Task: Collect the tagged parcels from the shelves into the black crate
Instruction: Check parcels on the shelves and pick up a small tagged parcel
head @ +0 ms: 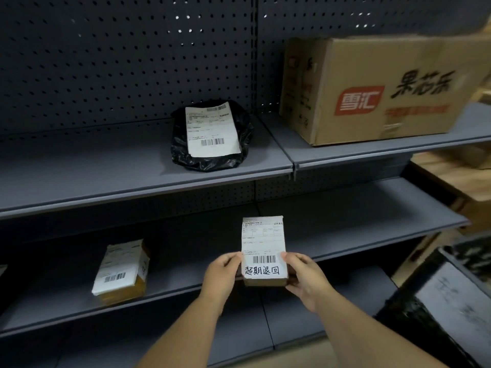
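while above lower shelf [372,229], both hands grip tagged parcel [263,243]: left hand [221,274], right hand [305,277].

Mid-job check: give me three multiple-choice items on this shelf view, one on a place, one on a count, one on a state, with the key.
1. Where does the black plastic-wrapped parcel lie?
A. On the upper shelf, left of the large cardboard box
B. In the black crate
C. On the lower shelf

2. How many parcels rest on the shelves, leaving out the one in hand?
A. One
B. Three
C. Five

3. What is the state of the small labelled parcel?
A. Lying flat on the shelf
B. Held at its lower sides by both hands
C. Resting in the crate

Key: 1 A, it sits on the upper shelf beside the large cardboard box. 2 B, those two plus the yellow-taped parcel below. 3 B, the left hand and right hand grip it with their fingers.
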`<state>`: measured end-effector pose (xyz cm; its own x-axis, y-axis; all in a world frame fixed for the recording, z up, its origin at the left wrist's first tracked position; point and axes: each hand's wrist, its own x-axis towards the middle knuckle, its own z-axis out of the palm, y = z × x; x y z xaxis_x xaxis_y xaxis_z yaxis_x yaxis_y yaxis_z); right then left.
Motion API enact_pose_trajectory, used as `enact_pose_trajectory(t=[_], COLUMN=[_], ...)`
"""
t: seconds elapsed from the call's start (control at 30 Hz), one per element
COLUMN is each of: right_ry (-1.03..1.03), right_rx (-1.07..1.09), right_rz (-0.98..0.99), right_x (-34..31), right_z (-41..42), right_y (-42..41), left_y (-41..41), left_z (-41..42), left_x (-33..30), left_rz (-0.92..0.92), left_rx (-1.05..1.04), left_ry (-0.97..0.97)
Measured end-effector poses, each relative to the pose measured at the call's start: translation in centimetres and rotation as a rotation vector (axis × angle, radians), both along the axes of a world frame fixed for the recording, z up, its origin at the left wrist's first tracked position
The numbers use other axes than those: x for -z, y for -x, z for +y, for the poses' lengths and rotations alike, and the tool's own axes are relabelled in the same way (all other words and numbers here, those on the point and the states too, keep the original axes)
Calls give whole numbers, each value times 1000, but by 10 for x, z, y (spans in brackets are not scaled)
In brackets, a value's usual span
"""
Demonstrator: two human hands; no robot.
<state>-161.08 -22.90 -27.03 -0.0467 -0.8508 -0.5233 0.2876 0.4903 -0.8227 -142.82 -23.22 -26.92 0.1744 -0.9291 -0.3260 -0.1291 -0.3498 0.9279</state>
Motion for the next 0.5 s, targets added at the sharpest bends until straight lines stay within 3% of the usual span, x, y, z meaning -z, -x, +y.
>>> enact_pose_trajectory(t=[0.23,0.5], right_ry=[63,145], right_rx=[146,339], right_rz=[34,115], right_x=[-16,-47], right_z=[20,59], right_y=[55,138], left_y=[33,119], left_z=[-17,-27], left_x=[-28,-54], left_rz=[-609,-785], left_rx=[81,262], left_ry=[242,415])
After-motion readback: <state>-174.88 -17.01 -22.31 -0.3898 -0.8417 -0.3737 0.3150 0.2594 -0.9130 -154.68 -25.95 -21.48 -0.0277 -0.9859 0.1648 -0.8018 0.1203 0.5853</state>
